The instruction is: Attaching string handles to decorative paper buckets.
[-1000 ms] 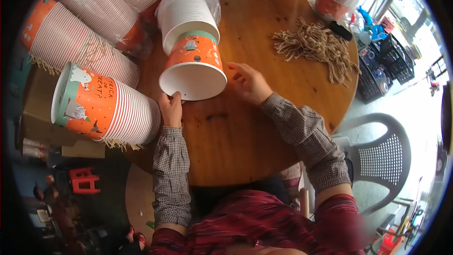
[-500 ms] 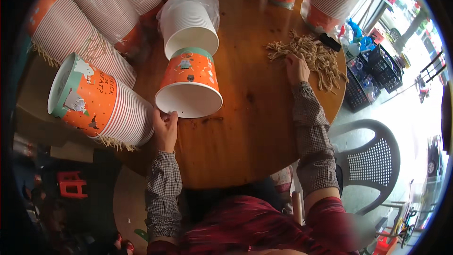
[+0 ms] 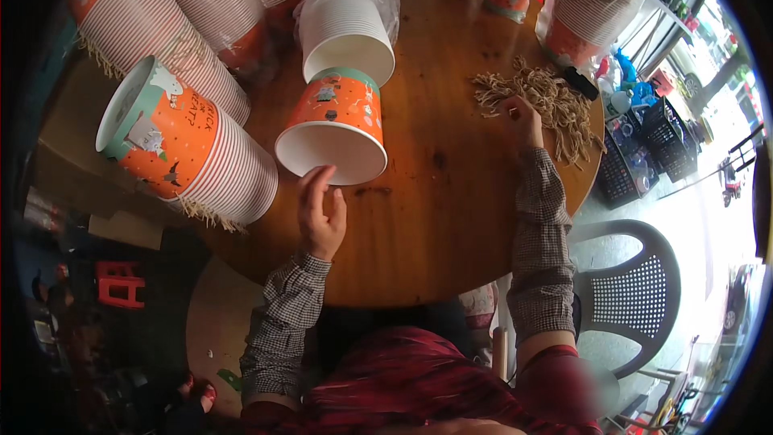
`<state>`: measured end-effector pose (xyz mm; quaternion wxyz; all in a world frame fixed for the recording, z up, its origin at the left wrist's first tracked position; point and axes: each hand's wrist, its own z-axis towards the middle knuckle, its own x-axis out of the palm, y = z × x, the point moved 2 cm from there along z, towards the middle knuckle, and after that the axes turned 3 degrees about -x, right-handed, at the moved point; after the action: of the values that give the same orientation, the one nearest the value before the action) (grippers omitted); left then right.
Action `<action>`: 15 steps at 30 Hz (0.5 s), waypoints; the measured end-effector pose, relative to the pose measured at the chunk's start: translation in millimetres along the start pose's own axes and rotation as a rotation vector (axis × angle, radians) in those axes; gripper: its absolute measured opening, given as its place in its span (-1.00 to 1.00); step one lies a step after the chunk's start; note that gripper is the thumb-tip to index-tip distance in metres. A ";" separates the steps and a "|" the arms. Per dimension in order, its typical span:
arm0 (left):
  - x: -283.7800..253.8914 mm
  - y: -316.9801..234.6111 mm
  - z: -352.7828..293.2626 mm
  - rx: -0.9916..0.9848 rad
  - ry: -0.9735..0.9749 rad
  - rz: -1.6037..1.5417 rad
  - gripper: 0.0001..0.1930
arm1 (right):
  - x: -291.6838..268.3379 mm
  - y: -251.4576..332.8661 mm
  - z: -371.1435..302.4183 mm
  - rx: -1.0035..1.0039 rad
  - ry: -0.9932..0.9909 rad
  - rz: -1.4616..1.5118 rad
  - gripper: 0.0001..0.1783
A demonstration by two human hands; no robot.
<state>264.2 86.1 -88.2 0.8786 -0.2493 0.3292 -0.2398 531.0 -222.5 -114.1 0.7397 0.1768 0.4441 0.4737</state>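
Presently, my left hand (image 3: pixel 324 217) is spread, thumb apart from fingers; the orange bucket (image 3: pixel 342 103) lies on its side at twelve o'clock from it, contact unconfirmed. My right hand (image 3: pixel 523 121) is curled at the twine pile (image 3: pixel 557 106), eight o'clock edge; whether it grips strands, I cannot tell.

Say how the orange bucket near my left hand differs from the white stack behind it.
The orange bucket is single; the white stack is several nested together. The orange bucket is unwrapped, while the white stack has clear plastic around its far end. Both have white insides, mouths facing you.
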 end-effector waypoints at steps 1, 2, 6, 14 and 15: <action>2.7 2.8 -2.4 0.022 0.020 0.024 -0.66 | -1.9 0.3 -0.5 -0.002 -0.001 -0.003 -0.95; 0.5 0.5 -4.1 0.005 0.038 0.000 -0.67 | -0.6 3.8 -1.1 0.045 0.029 0.140 -0.93; 7.9 10.4 -7.8 -0.014 0.075 -0.058 -0.73 | -4.2 23.0 -15.7 0.368 0.073 0.557 -0.89; 19.2 0.6 -10.5 -0.046 0.200 -0.202 -0.82 | 12.8 67.4 -46.7 0.401 0.449 0.911 -0.88; 26.1 -0.2 -16.5 -0.132 0.217 -0.323 -0.82 | 16.6 80.3 -52.3 0.410 0.460 0.911 -0.88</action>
<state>270.1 66.0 -111.0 0.7698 -0.3284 0.3928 -0.3811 446.8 -177.4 -95.8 0.2939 0.3838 0.5560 0.6762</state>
